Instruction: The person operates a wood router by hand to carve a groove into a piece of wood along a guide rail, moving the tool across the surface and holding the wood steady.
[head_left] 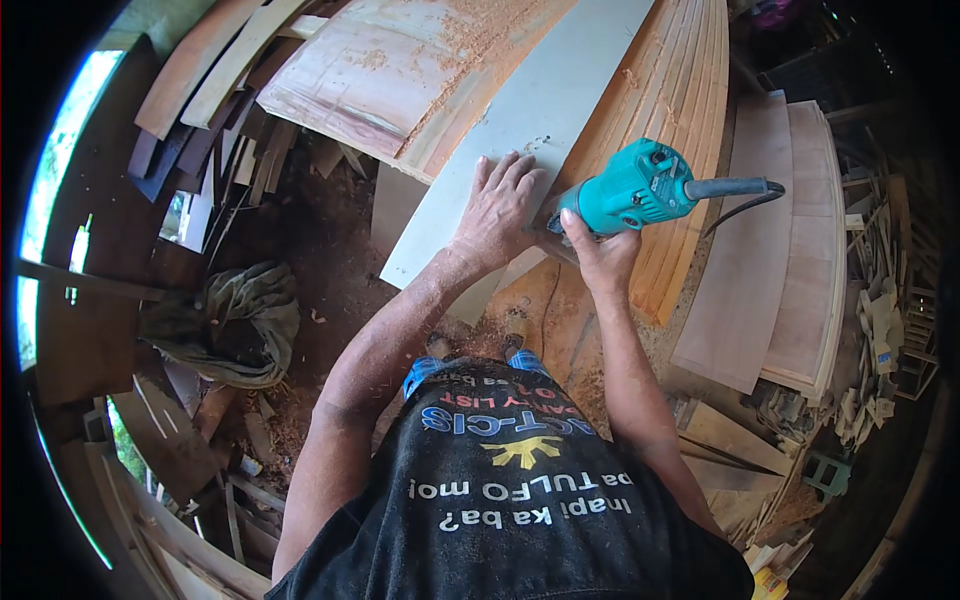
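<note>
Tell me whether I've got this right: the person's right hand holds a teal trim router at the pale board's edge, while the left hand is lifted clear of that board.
Not quite: the left hand lies on the pale board, as the head view shows. The right hand does hold a teal trim router at the board's edge.

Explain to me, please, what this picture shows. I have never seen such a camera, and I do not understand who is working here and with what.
No robot here: a person works with two bare hands. The camera sits on the person's head and looks down, so the dark shirt appears below; its wide lens bends straight edges. A pale board lies across a panel and some strips. The left hand rests on the board. The right hand holds a teal power tool with a cord. Sawdust lies on the panel.
</note>
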Action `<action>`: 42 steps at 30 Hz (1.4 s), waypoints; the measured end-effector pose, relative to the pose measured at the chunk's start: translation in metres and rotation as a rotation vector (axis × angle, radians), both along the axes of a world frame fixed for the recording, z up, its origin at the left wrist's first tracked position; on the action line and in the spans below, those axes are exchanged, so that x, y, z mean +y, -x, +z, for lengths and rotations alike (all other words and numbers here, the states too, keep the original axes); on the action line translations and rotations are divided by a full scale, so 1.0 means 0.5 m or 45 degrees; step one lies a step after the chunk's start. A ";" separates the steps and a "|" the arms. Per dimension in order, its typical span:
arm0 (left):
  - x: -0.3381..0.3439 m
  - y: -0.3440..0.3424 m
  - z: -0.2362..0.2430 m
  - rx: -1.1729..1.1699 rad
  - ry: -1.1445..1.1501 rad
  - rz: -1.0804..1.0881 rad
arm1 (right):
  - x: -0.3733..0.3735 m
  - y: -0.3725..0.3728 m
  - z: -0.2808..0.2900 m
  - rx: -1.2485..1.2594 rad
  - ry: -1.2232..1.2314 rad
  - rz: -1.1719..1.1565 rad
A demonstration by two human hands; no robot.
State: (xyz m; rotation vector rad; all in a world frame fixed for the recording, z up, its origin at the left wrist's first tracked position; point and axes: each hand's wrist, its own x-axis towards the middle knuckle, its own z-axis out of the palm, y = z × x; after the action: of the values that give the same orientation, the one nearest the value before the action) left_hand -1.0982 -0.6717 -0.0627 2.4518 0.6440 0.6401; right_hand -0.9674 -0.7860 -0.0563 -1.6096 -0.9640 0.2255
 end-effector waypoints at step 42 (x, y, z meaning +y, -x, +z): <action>-0.143 0.003 -0.020 0.327 -0.470 0.205 | 0.050 -0.085 -0.001 -0.169 0.047 0.069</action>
State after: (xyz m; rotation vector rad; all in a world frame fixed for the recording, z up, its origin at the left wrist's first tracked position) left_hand -1.0995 -0.7433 -0.0728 2.8780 0.8992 0.5481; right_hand -0.9250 -0.7612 -0.0568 -1.6493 -1.1118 0.1766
